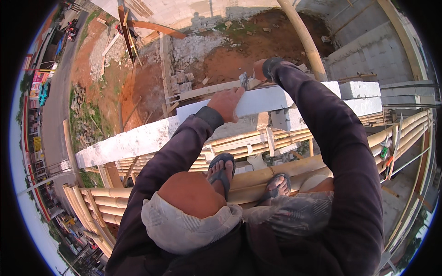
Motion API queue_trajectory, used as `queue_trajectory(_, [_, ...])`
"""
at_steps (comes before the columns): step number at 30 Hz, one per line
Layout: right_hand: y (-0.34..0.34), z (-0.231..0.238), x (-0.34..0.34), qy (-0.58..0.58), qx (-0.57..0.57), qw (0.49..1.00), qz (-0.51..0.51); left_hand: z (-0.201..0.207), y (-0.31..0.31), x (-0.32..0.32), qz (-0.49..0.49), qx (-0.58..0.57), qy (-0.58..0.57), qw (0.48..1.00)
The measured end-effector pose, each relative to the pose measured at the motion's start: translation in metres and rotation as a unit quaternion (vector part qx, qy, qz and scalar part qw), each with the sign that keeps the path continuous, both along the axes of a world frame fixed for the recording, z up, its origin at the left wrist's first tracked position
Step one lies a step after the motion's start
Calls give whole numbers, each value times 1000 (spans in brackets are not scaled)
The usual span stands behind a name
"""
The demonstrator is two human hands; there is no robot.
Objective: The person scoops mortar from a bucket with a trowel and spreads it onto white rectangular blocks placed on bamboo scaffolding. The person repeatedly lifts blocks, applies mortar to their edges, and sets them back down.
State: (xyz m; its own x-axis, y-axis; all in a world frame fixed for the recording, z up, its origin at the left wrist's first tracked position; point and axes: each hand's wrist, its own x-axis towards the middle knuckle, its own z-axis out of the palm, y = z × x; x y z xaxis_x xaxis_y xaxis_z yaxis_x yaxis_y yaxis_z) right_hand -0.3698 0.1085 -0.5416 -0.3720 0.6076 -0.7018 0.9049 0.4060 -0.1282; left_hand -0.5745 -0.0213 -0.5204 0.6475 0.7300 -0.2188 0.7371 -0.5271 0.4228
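Observation:
My left hand point(225, 104) lies over a long white building block point(264, 100), its thumb on the near face and its fingers over the top edge. Beyond that block, my right hand point(260, 70) is curled closed, partly hidden by its cuff. Beside it shows a grey metal blade point(244, 81), seemingly part of a hand tool in that hand; its handle is hidden. The block sits along the top of a white wall point(129, 140). Further right along the wall are more white blocks point(361, 89).
I squat on bamboo poles point(294, 169) in sandals, high above the ground. A thick bamboo pole point(304, 39) slants up beyond the wall. Bamboo rails point(103, 202) run at the left, with a road point(62, 101) below. Reddish soil and rubble point(184, 78) lie on the wall's far side.

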Motion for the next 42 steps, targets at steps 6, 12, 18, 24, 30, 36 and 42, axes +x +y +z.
queue_trajectory(6, [0,2,8,-41,18,999,-25,1,0,0,-7,-11,7,1000])
queue_trajectory(12, [17,10,78,-114,66,989,-66,5,-2,1,-9,-15,21,1000])
queue_trajectory(18, [36,12,150,-228,67,965,-110,5,-4,35,-12,17,11,1000])
queue_trajectory(24, [32,17,184,-209,52,969,-118,-4,4,64,-36,24,-3,999])
queue_trajectory(30, [38,-74,216,-161,153,855,-468,2,4,64,-25,1,1,1000])
queue_trajectory(36, [58,-107,238,-191,95,867,-450,4,3,63,-28,20,12,999])
queue_trajectory(42, [36,-55,222,-238,74,935,-252,3,3,64,-31,20,14,999])
